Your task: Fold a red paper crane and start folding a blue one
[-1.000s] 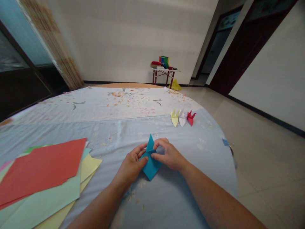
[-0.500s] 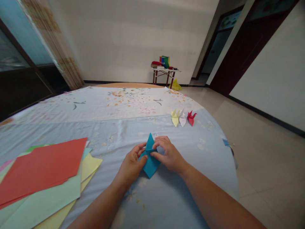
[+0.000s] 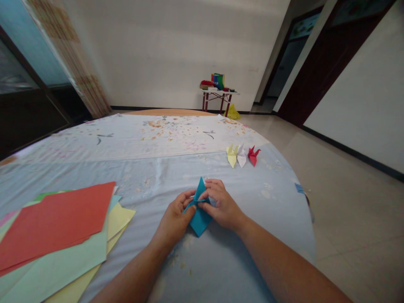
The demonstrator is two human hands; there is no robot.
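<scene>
A folded blue paper [image 3: 198, 221], diamond-shaped with points toward and away from me, lies on the light blue tablecloth [image 3: 221, 261]. My left hand [image 3: 173, 219] pinches its left side with thumb and forefinger. My right hand [image 3: 221, 204] presses on its right side, fingers curled over the fold at the middle. Both hands rest on the cloth around the paper.
A stack of coloured sheets, red on top [image 3: 57, 223], lies at the near left. Three small folded paper figures, yellow [image 3: 231, 156], white [image 3: 241, 155] and red [image 3: 253, 155], stand at the right. The table's edge [image 3: 311, 219] curves at the right. A small table [image 3: 217, 96] stands by the far wall.
My right hand's fingers have closed down over the middle fold of the blue paper. The left hand and the paper have barely shifted.
</scene>
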